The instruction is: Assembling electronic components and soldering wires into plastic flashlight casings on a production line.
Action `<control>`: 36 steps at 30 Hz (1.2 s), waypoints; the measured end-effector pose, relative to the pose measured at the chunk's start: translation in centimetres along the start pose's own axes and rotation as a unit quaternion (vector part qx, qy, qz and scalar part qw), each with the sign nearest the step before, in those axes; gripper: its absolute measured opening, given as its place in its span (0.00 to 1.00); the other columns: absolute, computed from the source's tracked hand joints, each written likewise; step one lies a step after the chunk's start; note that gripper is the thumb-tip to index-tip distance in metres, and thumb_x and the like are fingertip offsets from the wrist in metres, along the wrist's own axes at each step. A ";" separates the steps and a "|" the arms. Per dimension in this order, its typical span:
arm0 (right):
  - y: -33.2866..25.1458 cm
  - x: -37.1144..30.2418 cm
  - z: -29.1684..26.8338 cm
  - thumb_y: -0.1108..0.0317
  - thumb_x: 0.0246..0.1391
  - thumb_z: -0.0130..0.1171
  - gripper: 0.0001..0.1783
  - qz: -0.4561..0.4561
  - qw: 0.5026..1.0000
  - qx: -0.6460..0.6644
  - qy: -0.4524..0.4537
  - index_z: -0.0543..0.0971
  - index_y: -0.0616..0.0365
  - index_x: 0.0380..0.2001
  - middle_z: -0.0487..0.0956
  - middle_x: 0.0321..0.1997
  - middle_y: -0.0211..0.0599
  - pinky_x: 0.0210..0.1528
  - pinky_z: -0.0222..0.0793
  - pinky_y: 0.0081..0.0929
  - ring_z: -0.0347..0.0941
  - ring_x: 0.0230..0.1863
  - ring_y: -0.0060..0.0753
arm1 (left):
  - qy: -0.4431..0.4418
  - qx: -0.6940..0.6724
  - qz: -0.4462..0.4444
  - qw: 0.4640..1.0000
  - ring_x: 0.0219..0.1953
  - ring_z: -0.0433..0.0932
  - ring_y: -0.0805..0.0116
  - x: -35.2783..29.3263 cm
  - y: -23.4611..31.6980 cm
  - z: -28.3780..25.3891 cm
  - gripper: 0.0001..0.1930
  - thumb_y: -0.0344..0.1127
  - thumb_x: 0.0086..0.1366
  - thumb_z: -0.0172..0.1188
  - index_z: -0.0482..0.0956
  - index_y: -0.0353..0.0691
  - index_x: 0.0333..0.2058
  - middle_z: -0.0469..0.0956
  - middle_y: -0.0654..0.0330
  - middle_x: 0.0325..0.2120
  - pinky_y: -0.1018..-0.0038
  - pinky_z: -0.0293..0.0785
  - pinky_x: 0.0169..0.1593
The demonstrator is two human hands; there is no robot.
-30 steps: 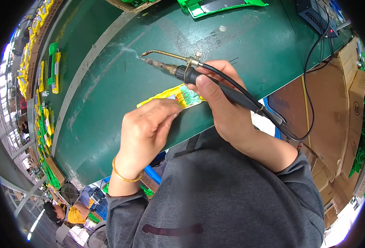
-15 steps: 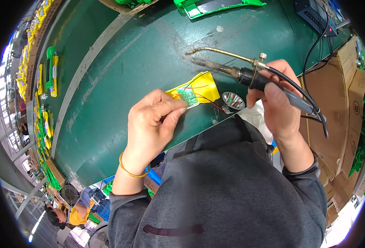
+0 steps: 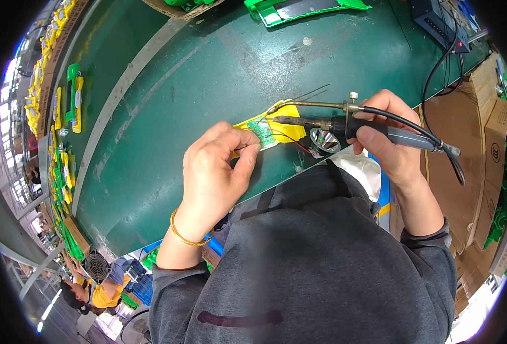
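Observation:
My right hand (image 3: 388, 137) is wrapped round a soldering iron (image 3: 368, 127) with a thin brass feed tube (image 3: 316, 105) clamped along it. The iron's tip lies over the far part of a small green circuit board (image 3: 260, 131); whether it touches cannot be made out. With thumb and fingertips my left hand (image 3: 219, 157) pinches the board's near left edge. A yellow plastic part (image 3: 291, 120) sits around and under the board. Thin red and black wires run from the board to a round silver lamp reflector (image 3: 324, 139), just below the iron.
A green plastic housing (image 3: 299, 11) lies at the table's far side, beside a carton (image 3: 193, 12) of green parts. At the far right stands a blue box (image 3: 437, 26) with cables. Cardboard boxes (image 3: 451, 155) flank my right. A person (image 3: 101, 289) is at lower left.
My right hand has brought the soldering iron and its feed tube down and toward me, from beyond the board to over it. My left hand stays on the board, nearly still.

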State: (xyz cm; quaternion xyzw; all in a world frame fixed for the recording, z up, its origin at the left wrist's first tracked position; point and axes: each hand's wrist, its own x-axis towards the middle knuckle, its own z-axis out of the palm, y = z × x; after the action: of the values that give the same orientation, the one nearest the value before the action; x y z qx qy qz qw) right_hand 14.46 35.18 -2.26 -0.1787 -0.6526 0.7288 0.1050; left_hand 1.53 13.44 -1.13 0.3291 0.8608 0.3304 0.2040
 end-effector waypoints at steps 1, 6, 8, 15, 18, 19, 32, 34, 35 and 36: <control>0.0 0.0 -0.1 0.76 0.46 0.62 0.08 0.000 1.000 0.000 0.000 0.73 0.63 0.29 0.75 0.22 0.31 0.24 0.65 0.14 0.70 0.22 0.16 | 0.007 0.002 0.011 1.000 0.23 0.74 0.60 0.0 0.0 0.1 0.02 0.26 0.52 0.61 0.78 0.37 0.26 0.72 0.58 0.21 0.70 0.69 0.28; 0.3 0.4 -0.4 0.74 0.44 0.64 0.08 0.001 0.998 -0.050 -0.040 0.74 0.61 0.28 0.75 0.23 0.26 0.25 0.63 0.16 0.68 0.23 0.14 | 0.007 0.017 0.010 1.000 0.24 0.72 0.64 0.1 0.3 0.3 0.03 0.24 0.52 0.60 0.77 0.36 0.27 0.71 0.58 0.22 0.73 0.68 0.28; -0.3 0.5 -0.9 0.75 0.43 0.62 0.09 0.008 0.994 -0.088 -0.063 0.73 0.62 0.29 0.75 0.23 0.30 0.26 0.66 0.15 0.70 0.24 0.17 | 0.018 0.029 0.020 0.999 0.22 0.70 0.71 0.1 0.6 0.5 0.04 0.22 0.52 0.61 0.77 0.33 0.28 0.70 0.60 0.21 0.78 0.66 0.27; -0.6 0.6 -1.3 0.76 0.39 0.61 0.08 -0.041 0.979 -0.181 -0.090 0.73 0.62 0.26 0.75 0.23 0.28 0.26 0.62 0.16 0.67 0.23 0.16 | 0.024 0.080 -0.015 0.996 0.25 0.74 0.56 0.3 1.6 1.1 0.01 0.28 0.54 0.59 0.76 0.40 0.26 0.71 0.58 0.24 0.65 0.70 0.29; -0.4 0.6 -1.4 0.77 0.37 0.62 0.09 -0.027 0.983 -0.156 -0.090 0.74 0.61 0.26 0.74 0.23 0.27 0.25 0.60 0.18 0.66 0.23 0.16 | 0.027 0.086 -0.012 0.996 0.25 0.74 0.56 0.3 1.6 1.4 0.01 0.28 0.54 0.59 0.75 0.40 0.26 0.71 0.58 0.24 0.64 0.70 0.29; -0.4 0.7 -1.5 0.77 0.37 0.62 0.09 -0.027 0.983 -0.157 -0.090 0.74 0.61 0.26 0.74 0.23 0.27 0.25 0.60 0.18 0.66 0.23 0.16 | 0.029 0.089 -0.008 0.996 0.25 0.74 0.56 0.3 1.7 1.5 0.02 0.27 0.54 0.59 0.75 0.40 0.26 0.71 0.58 0.24 0.64 0.70 0.29; -0.4 0.9 -1.9 0.78 0.36 0.62 0.10 -0.066 0.979 -0.168 -0.097 0.73 0.61 0.25 0.74 0.22 0.28 0.25 0.61 0.18 0.66 0.22 0.18 | 0.037 0.096 -0.005 0.995 0.25 0.74 0.55 0.7 2.4 2.2 0.02 0.27 0.53 0.59 0.74 0.40 0.26 0.70 0.58 0.24 0.64 0.69 0.29; -0.4 1.0 -2.0 0.78 0.36 0.62 0.09 -0.074 0.977 -0.173 -0.102 0.73 0.61 0.25 0.74 0.22 0.28 0.25 0.60 0.18 0.66 0.22 0.18 | 0.030 0.105 -0.007 0.994 0.25 0.74 0.56 0.8 2.3 2.2 0.02 0.27 0.53 0.59 0.74 0.40 0.26 0.70 0.58 0.24 0.64 0.70 0.29; -0.6 1.0 -2.2 0.78 0.36 0.61 0.09 -0.066 0.975 -0.177 -0.113 0.73 0.62 0.25 0.73 0.22 0.29 0.25 0.61 0.18 0.66 0.21 0.19 | 0.031 0.105 -0.008 0.994 0.25 0.74 0.56 0.9 2.3 2.2 0.02 0.27 0.53 0.59 0.74 0.40 0.26 0.70 0.58 0.24 0.64 0.70 0.29; -0.7 1.0 -2.3 0.79 0.37 0.59 0.08 -0.058 0.974 -0.182 -0.125 0.72 0.62 0.25 0.73 0.22 0.30 0.25 0.61 0.18 0.66 0.21 0.20 | 0.029 0.101 -0.009 0.994 0.25 0.74 0.56 0.9 2.4 2.1 0.02 0.27 0.53 0.59 0.74 0.40 0.26 0.70 0.58 0.24 0.64 0.70 0.29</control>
State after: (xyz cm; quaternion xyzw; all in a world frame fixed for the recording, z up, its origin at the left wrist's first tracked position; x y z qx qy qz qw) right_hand 14.42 37.79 -1.86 -0.0643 -0.7912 0.6074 0.0304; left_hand 3.11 16.37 -1.07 0.3308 0.8983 0.2491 0.1470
